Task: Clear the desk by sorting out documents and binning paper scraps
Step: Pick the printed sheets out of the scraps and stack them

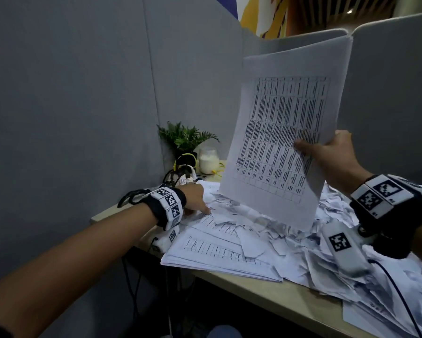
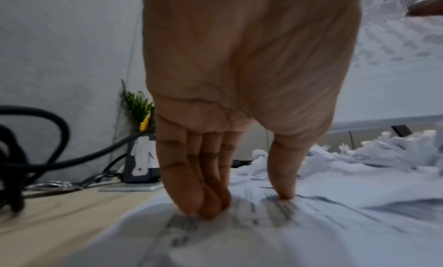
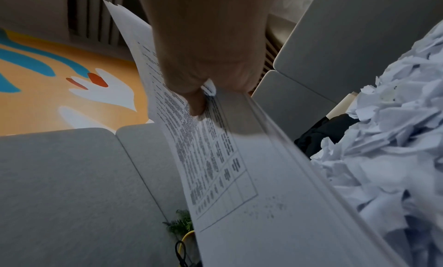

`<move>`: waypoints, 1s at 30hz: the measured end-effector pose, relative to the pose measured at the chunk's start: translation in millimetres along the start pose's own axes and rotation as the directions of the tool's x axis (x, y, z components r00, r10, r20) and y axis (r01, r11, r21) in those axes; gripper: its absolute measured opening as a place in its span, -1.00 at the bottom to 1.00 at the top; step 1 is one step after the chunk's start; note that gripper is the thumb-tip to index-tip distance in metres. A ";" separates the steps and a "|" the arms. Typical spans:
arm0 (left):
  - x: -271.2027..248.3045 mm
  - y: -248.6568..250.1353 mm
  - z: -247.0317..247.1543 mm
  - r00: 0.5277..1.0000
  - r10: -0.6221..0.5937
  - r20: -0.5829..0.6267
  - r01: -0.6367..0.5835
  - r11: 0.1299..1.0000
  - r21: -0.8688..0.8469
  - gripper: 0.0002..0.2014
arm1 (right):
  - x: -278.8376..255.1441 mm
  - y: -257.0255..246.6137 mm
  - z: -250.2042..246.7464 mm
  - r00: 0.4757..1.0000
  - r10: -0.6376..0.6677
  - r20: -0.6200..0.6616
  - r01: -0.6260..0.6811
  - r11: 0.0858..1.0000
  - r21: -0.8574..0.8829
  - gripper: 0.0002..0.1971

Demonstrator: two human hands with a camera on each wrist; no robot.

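Note:
My right hand (image 1: pixel 327 152) grips a thin bundle of printed table sheets (image 1: pixel 283 132) by its right edge, thumb on the printed face, holding it upright above the desk; the same bundle of sheets (image 3: pixel 215 157) slants down from that hand (image 3: pixel 203 93) in the right wrist view. My left hand (image 1: pixel 197 203) reaches to the far left of the desk, its straight fingers (image 2: pixel 199 201) and thumb pressing on a printed document (image 2: pixel 263 223) lying flat. A stack of documents (image 1: pixel 219 254) lies at the desk's front left. Torn paper scraps (image 1: pixel 332 230) are heaped over the middle and right.
Grey partition panels (image 1: pixel 83 93) wall the desk at left and back. In the back corner stand a small green plant (image 1: pixel 185 137), a white jar (image 1: pixel 208 162) and a dark device with cables (image 2: pixel 141 161). The wooden desk edge (image 1: pixel 266 289) runs along the front.

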State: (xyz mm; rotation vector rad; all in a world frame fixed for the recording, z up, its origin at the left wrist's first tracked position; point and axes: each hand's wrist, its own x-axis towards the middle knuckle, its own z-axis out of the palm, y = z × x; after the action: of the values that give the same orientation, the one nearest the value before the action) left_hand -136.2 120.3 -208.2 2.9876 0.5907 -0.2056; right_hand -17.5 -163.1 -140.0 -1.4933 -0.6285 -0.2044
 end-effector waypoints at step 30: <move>-6.5 22.0 -56.6 0.895 -0.005 -0.447 -0.039 0.995 -0.090 -0.73 | 7.9 6.4 -9.1 0.995 0.048 -0.088 -0.059 0.991 -0.120 -0.62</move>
State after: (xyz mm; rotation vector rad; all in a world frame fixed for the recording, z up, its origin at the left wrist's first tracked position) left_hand -127.3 104.0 -150.1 2.9460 0.5888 0.5146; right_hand -5.4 -169.3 -141.1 -1.6092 -0.5141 -0.2678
